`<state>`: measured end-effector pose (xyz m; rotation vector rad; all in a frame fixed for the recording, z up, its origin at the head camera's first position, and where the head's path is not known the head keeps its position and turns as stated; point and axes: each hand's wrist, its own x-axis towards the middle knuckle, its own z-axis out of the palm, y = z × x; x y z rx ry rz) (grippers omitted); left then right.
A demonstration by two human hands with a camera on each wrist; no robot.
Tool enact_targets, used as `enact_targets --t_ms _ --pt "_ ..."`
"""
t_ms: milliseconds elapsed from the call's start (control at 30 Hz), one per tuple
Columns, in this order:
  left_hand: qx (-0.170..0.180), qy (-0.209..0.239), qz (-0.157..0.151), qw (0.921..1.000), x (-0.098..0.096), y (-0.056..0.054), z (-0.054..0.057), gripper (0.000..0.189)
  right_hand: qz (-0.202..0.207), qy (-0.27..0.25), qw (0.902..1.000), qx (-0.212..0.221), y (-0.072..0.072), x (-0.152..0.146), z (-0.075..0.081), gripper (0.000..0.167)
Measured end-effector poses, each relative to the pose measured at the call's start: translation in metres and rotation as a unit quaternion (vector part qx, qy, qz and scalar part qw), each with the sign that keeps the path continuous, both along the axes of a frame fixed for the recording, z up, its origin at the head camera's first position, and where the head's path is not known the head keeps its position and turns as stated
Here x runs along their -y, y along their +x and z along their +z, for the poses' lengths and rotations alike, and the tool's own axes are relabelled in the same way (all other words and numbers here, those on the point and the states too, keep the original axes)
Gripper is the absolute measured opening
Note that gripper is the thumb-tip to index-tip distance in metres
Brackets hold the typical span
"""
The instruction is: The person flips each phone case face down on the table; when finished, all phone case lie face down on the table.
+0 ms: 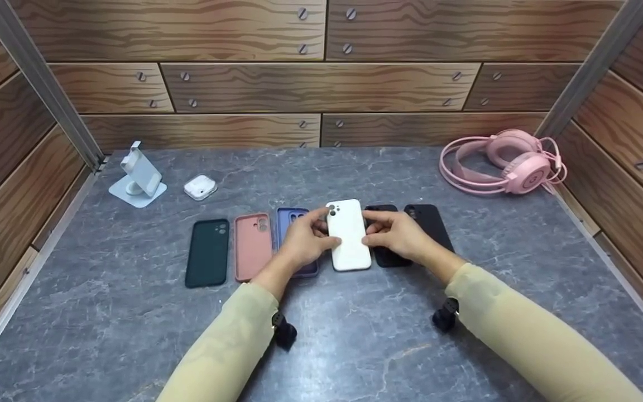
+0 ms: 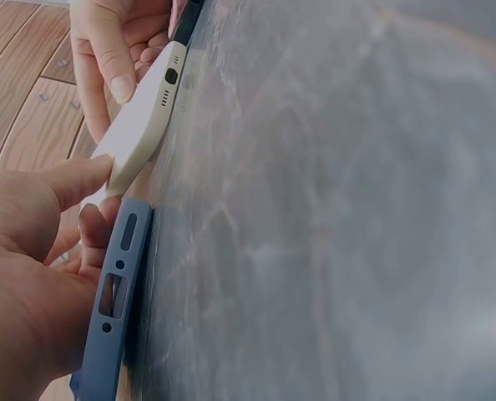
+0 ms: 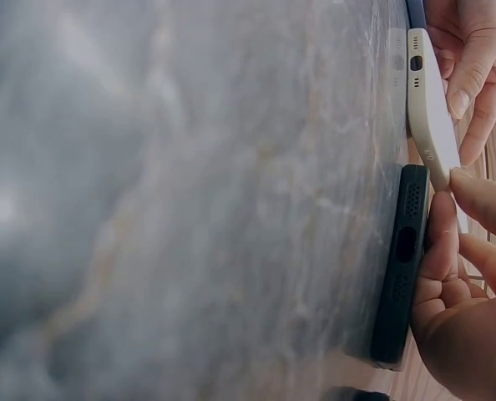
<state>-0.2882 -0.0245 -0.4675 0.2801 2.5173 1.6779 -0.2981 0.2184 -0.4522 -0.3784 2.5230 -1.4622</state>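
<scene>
Both hands hold a white phone case [image 1: 349,240] at the middle of the table, its back facing up and its camera corner at the far left. My left hand [image 1: 305,237] grips its left long edge, thumb near the face and fingers at the side. From the opposite edge my right hand [image 1: 399,234] pinches it between thumb and fingers. Its bottom edge, with a port slot [image 2: 171,76], shows low over the table in the left wrist view. A blue phone case [image 2: 114,309] lies right beside my left hand. Next to the right hand is a black phone case [image 3: 398,276].
Further left in the row lie a pink phone case [image 1: 253,251] and a dark green one [image 1: 207,254]. Another black case [image 1: 436,223] lies at the right end. Behind stand a white phone stand [image 1: 142,176], a small white box [image 1: 200,187] and pink headphones [image 1: 522,167].
</scene>
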Motion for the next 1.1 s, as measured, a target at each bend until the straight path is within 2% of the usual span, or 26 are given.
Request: enact_targets --t_ms 533,1100 --pt "-0.017 -0.012 -0.004 0.9998 -0.0012 0.0007 0.0011 0.071 0.000 0.017 0.9998 -0.005 0.0009 -0.0004 0.0007 0.064" --pt "-0.015 -0.024 -0.005 0.9996 -0.0024 0.0008 0.0011 0.071 0.001 0.026 0.9996 0.005 0.0007 0.0003 0.0006 0.064"
